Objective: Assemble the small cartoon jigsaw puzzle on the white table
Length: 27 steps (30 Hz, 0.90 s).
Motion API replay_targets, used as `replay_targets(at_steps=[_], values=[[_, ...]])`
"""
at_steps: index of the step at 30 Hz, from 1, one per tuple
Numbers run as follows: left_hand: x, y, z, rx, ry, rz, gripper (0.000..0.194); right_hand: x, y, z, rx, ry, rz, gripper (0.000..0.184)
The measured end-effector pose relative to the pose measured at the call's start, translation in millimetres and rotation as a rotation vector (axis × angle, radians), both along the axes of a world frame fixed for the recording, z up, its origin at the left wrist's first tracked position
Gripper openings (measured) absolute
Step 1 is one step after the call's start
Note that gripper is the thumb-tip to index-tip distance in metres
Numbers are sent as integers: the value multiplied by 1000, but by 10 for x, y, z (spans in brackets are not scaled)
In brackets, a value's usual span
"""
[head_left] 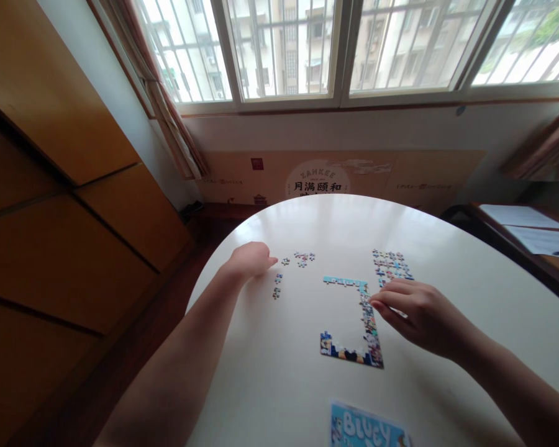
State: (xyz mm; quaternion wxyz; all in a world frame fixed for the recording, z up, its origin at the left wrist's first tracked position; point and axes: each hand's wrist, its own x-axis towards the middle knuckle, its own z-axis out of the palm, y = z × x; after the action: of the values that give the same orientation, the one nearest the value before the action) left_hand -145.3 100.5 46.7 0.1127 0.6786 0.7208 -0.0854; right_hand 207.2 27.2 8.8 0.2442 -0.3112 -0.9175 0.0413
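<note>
A partly joined jigsaw puzzle border [372, 338] lies on the white round table [270, 385], forming a top strip, a right side and a bottom strip. My right hand [417, 310] is at the border's right side, thumb and fingertips drawn together beside its edge; whatever is between them is hidden. Farther left, my left hand [251, 259] rests on the table with its fingers curled in. A single puzzle piece [286, 261] lies just right of its fingertips, and I cannot make out whether the hand holds a piece. Two loose pieces [276, 293] lie below it.
A small group of loose pieces [304, 257] lies right of my left hand. Beyond my right hand, several pieces stand in rows [391, 264]. A blue Bluey box or card [368, 427] is at the near edge of view. Papers [540, 239] lie on a side surface at right.
</note>
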Motion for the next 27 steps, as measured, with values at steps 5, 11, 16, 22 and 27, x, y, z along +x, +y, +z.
replay_targets(at_steps=[5, 11, 16, 22, 27], values=[[85, -128, 160, -95, 63, -44, 38, 4, 4, -3, 2, 0, 3, 29], [176, -170, 137, -47, 61, -78, 37, 17, 19, -21, 6, -14, 4, 27], [161, -131, 15, 52, -33, -84, 32, 12, 18, -12, 14, -14, 6, 28], [201, -114, -9, 127, -72, -113, 32, 4, 10, -4, 6, -14, -4, 28], [164, -51, -49, 270, -96, -121, 15, 7, 10, -3, -1, -4, 2, 27]])
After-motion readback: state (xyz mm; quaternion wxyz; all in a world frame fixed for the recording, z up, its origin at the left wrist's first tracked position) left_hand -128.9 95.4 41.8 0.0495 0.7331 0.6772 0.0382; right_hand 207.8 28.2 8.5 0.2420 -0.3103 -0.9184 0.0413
